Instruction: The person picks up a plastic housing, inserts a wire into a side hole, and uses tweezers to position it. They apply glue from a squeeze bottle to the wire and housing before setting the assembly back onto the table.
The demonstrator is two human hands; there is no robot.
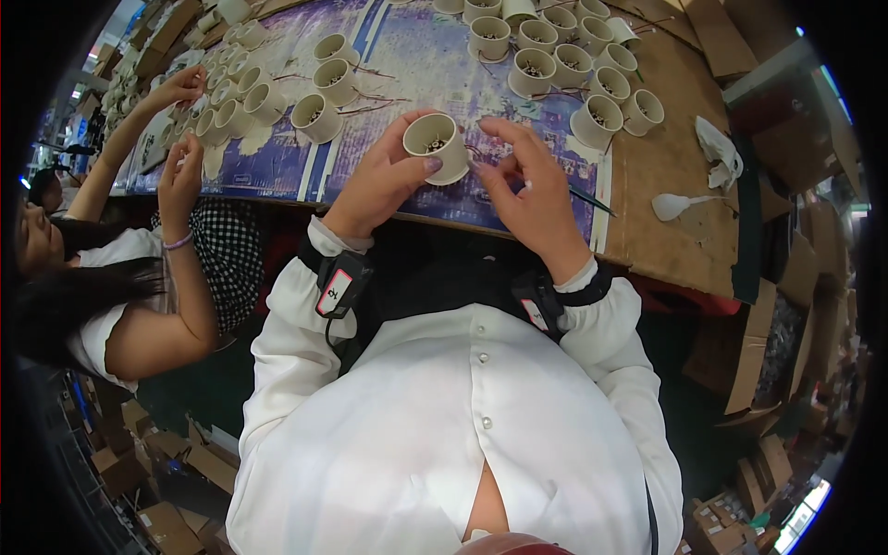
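Observation:
A cream-white, cup-shaped housing (450, 166) with small metal parts inside is tilted toward me above the table's front edge. My left hand (381, 180) is closed round its left side, thumb on the near rim. Thin reddish-brown wires (473, 151) stick out from its right side. Beside them is my right hand (532, 190), its thumb and forefinger apart and the other fingers curled. The thumb tip lies close to the wires; whether it touches them I cannot tell.
More white cups (532, 72) with wires stand at the back right, others (317, 117) at the left. A co-worker's hands (181, 166) are at the left. On the cardboard at right lie a white nozzle-shaped piece (675, 205) and crumpled white paper (720, 153). A dark pen-like tool (592, 199) lies nearby.

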